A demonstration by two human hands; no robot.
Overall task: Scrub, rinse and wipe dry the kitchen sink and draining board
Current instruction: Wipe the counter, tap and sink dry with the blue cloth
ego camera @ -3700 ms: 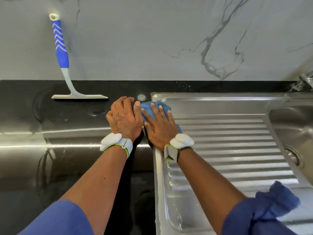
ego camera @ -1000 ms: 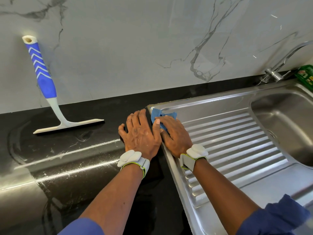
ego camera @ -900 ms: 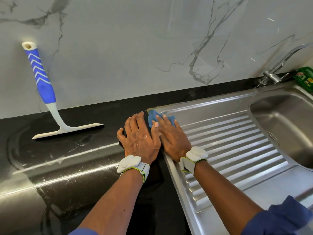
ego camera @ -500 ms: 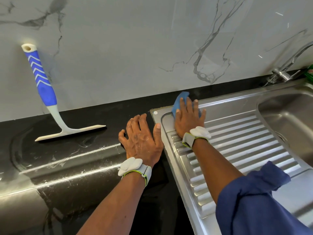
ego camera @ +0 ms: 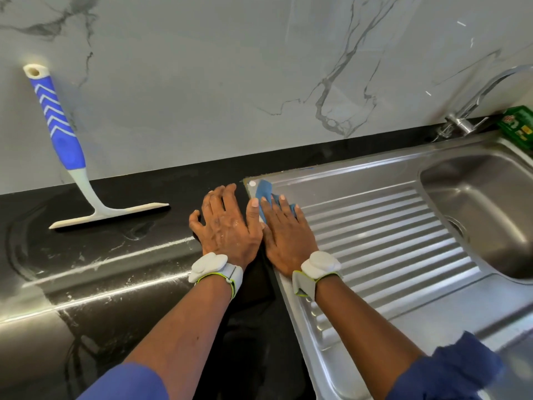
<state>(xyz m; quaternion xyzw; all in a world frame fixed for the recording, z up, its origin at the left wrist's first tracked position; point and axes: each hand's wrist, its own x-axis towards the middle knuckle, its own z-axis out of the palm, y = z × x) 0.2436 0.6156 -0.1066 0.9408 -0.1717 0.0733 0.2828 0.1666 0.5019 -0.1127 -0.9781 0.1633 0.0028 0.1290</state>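
Observation:
The steel draining board (ego camera: 386,232) with raised ribs runs from the middle to the sink bowl (ego camera: 484,203) at the right. My right hand (ego camera: 287,235) lies flat with straight fingers on a blue cloth (ego camera: 264,192), pressing it onto the board's far left corner; most of the cloth is hidden under the palm. My left hand (ego camera: 227,226) rests flat with spread fingers on the black counter (ego camera: 109,255), just left of the board's edge and touching my right hand.
A blue-and-white squeegee (ego camera: 72,157) leans against the marble wall at the left, blade on the counter. A chrome tap (ego camera: 473,108) and a green packet (ego camera: 519,125) stand behind the sink bowl. The counter shows wet streaks.
My right hand has slid the blue cloth back from the board's far edge toward me and left, beside my left hand. The left hand stayed in place on the counter.

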